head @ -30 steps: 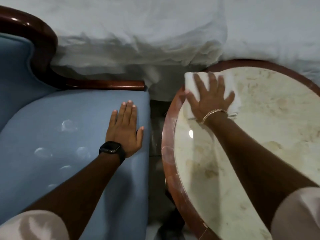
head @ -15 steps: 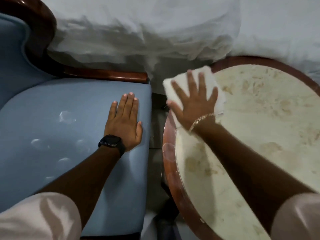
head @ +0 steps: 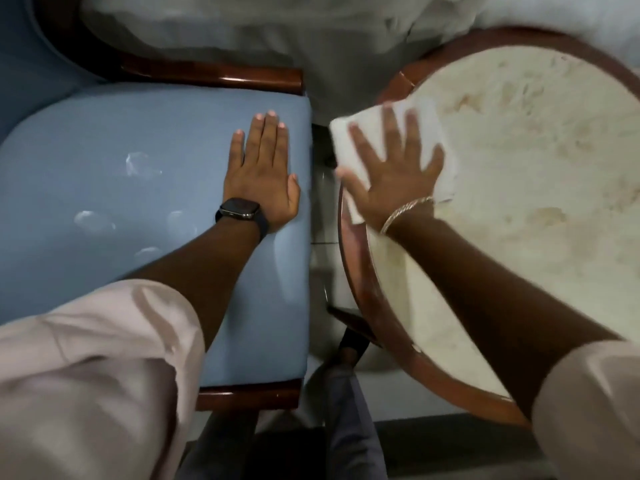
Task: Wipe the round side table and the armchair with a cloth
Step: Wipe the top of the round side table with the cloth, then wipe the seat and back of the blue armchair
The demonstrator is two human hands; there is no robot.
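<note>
The right hand (head: 391, 178) lies flat with fingers spread, pressing a white cloth (head: 388, 140) onto the left edge of the round table (head: 519, 168) — part of the cloth hangs past the wooden rim (blurred here). Left of the table, across a narrow gap, the left hand (head: 261, 171) rests palm-down, grasping nothing, on the blue chair (head: 121, 202) seat near its table-side edge. A black watch (head: 240, 209) sits on that wrist — a bracelet (head: 405, 213) on the other.

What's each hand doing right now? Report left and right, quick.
Left hand: open, flat on the armchair seat, holding nothing.
Right hand: open, fingers spread, pressing the cloth onto the table edge.
</note>
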